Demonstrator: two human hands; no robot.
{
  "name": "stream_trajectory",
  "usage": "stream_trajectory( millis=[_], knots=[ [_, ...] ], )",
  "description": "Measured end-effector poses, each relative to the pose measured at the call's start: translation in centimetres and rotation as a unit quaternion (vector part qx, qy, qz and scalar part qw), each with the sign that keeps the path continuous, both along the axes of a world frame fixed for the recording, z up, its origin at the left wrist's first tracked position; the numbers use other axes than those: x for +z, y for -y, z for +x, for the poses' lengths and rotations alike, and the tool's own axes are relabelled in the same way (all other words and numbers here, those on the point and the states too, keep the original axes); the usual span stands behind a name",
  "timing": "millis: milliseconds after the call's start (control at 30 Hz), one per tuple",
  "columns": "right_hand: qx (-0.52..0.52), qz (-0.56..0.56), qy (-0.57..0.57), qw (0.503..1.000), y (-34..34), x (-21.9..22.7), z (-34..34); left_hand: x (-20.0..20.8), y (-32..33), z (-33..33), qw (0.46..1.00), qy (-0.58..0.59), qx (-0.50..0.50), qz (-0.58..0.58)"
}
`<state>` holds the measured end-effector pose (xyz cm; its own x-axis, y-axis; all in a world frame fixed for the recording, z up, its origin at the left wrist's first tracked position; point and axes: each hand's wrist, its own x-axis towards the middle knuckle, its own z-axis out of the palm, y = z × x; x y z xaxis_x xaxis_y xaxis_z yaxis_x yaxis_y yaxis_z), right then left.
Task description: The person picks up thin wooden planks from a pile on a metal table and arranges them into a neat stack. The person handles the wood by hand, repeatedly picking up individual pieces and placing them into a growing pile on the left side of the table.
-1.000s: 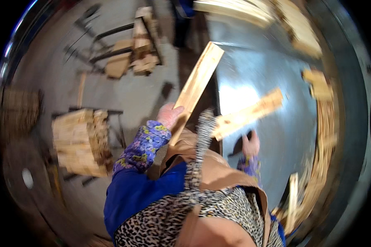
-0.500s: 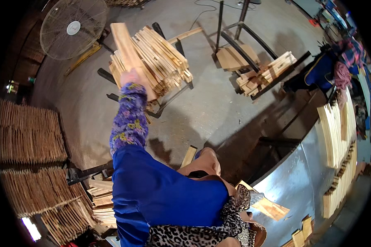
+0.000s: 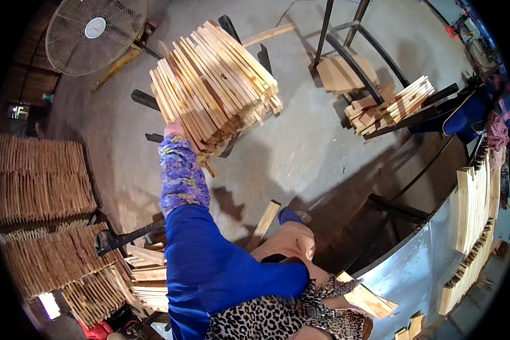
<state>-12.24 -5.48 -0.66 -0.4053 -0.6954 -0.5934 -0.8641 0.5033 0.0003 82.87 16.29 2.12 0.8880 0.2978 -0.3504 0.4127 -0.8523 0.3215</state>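
Note:
My left hand (image 3: 174, 129), in a purple flowered sleeve, reaches forward to the near left corner of a stack of wooden boards (image 3: 209, 85). It touches the ends of the leftmost boards; its fingers are too foreshortened and hidden to make out. The boards stand on edge, side by side, on a dark metal rack (image 3: 145, 100) with upright posts. No wide plank lies flat across the top. My right hand does not show.
At the far left stands a large fan (image 3: 95, 28). Stacked wood strips (image 3: 42, 181) line the left. A dark metal frame (image 3: 354, 68) holds more boards at the right. A metal table (image 3: 413, 249) with wood pieces curves along the right, a person's blue clothing (image 3: 464, 116) beyond.
The wide plank my left hand held flat across the stack no longer lies there. My hand has drawn back to the stack's near left corner. The view has shifted slightly.

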Motion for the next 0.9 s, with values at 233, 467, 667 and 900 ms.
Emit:
stream_trajectory(
  millis=[233,467,667,900],
  knots=[
    [0.004,0.029,-0.017,0.999,-1.2,0.2,-2.3,-0.7,0.6,-1.4,0.997,0.050,-0.047,0.031],
    [-0.006,0.034,-0.007,0.999,-6.3,1.2,-4.8,-1.1,6.0,-4.2,0.922,0.279,-0.262,0.062],
    [-0.088,-0.042,0.018,0.995,-5.8,3.5,-1.2,-5.1,14.3,-27.5,0.810,0.248,-0.509,-0.153],
    [-0.143,0.018,0.035,0.989,-5.2,7.8,1.6,-5.1,17.9,-43.3,0.643,-0.020,-0.742,-0.191]
  ],
)
